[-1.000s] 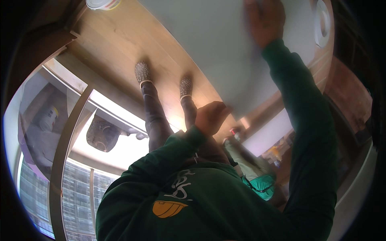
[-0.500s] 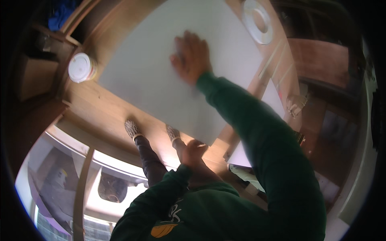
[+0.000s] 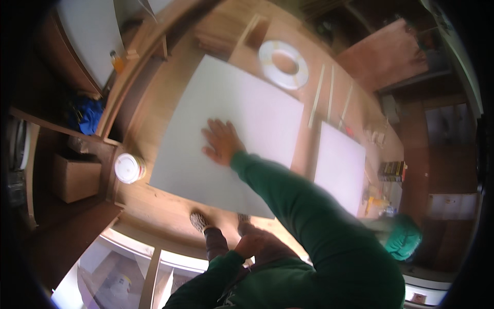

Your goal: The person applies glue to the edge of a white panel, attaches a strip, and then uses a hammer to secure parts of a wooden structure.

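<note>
A large white board lies flat in front of me. Over its left-middle part my right hand is spread, palm down, fingers apart, resting on or just above the surface; nothing is in it. Low down by my thigh is my left hand, with its fingers blurred and mostly hidden, so what they do does not show. A white-lidded tub stands off the board's left corner. Beyond the far edge lies a white ring-shaped roll of edging strip.
Right of the board lies a smaller white panel, with thin strips beyond it. A dark box and a green bundle are farther right. At left are a cardboard box, a blue cloth and an orange bottle.
My view has shifted, so more of the room and the whole board show. My right hand remains spread over the board, nearer its left-middle part. My left hand stays low by my thigh.
</note>
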Available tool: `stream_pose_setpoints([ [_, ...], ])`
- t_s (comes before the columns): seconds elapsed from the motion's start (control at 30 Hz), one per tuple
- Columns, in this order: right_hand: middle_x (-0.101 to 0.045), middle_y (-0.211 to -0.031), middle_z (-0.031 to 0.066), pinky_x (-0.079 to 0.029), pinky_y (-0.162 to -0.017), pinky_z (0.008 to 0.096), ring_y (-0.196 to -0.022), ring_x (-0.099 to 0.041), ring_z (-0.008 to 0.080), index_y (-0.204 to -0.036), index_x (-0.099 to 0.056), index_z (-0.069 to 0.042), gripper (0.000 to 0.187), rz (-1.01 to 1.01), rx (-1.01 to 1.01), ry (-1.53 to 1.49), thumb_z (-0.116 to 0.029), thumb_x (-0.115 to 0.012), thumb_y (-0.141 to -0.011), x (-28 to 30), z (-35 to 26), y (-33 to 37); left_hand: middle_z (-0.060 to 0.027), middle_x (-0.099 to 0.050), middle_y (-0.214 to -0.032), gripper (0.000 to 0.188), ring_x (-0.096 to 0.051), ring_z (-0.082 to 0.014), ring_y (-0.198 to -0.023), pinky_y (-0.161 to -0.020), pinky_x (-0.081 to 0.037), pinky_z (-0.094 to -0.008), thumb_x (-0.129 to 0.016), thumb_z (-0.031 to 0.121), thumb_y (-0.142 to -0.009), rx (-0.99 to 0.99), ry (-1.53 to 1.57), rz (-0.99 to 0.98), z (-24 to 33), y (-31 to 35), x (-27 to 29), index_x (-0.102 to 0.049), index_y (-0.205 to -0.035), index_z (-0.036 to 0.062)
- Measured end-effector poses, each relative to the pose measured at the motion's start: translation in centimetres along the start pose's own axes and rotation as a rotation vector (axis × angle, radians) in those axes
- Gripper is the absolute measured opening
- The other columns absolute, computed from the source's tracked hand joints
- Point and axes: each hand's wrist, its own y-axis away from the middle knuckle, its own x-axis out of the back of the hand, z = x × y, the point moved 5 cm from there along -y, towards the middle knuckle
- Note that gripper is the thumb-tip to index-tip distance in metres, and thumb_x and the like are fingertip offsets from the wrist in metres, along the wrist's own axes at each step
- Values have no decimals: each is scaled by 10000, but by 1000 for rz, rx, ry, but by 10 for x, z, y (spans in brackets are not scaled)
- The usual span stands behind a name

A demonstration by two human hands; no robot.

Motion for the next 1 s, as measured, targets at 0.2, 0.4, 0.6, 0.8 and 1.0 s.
stream_pose_setpoints([
  [0.2, -258, -1639, 193, -142, -1231, 579, -1516, -231, 374, -1525, -415, -107, 678, 4, 47, -83, -526, -472, -995, 19, -2, 9, -156, -635, -1245, 403, -617, -211, -1126, -936, -536, -330, -574, 88, -979, 109, 420, 281, 68, 8, 83, -550, -1368, -16],
  [0.4, -280, -1631, 197, -160, -1225, 583, -1515, -223, 404, -1499, -454, -98, 680, -623, 184, -107, -516, -514, -965, 74, -69, 134, -187, -556, -1407, 445, -528, -269, -1300, -1105, -415, -381, -514, 183, -1035, -171, -160, 364, 224, -26, 119, -505, -1420, -38],
  [0.6, -670, -1276, 141, -424, -1084, 409, -1251, -583, 294, -1207, -690, -63, 471, -685, 409, -688, -425, -673, -907, 233, -64, 303, -151, -646, -1293, 745, -594, -213, -1163, -1059, -432, -336, -155, 522, -1105, 477, 240, 34, 205, -57, 10, -627, -1310, -16],
  [0.8, -453, -1525, 207, -334, -1179, 420, -1413, -425, 348, -1428, -531, -43, 559, 387, -293, -865, -425, -562, -1021, 347, 120, 384, -185, -675, -1259, 780, -596, -279, -1225, -1109, -404, -402, -124, 515, -1101, 482, 211, -143, 218, -80, -44, -627, -1237, -65],
  [1.0, -370, -1583, 209, -162, -1231, 526, -1487, -310, 389, -1519, -404, -57, 566, 891, -63, -694, -382, -373, -1056, 387, 55, 429, -173, -470, -1518, 575, -515, -262, -1330, -1135, -385, -408, -351, 432, -1094, 211, 750, 3, 313, -199, -90, -413, -1493, 23],
])
